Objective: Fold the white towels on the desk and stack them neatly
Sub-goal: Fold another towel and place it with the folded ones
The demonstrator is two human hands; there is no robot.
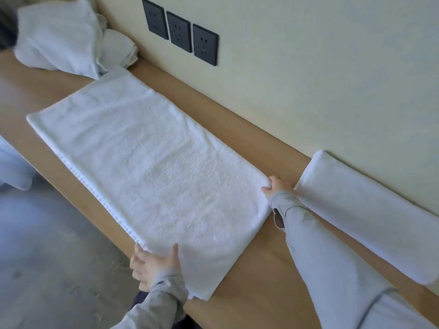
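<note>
The left hand (154, 263) grips the nearest corner of a white towel (152, 167), with the thumb lying on top of the cloth and the fingers curled round its edge, where the towel overhangs the front edge of a wooden desk (249, 293). The right hand (276, 186) holds the other corner of the same short end, its fingers bent onto the cloth, farther out toward the wall (308, 67). Both arms wear pale grey sleeves (332, 269). Away from both hands, the towel lies spread flat on the desk in one long strip, reaching up and to the left; a ribbed hem runs along the edge that starts at the left hand. Just beside the right hand, on its outer side, a folded towel (368, 217) lies on the desk against the wall, apart from the spread towel. Beyond the far end of the spread towel, well away from both hands, a loose pile of towels (59, 36) sits crumpled on the desk. Above the towel, three dark sockets (180, 32) are set in a row in the cream wall. Below and to the left of the left hand, grey floor (47, 257) shows past the desk's front edge.
</note>
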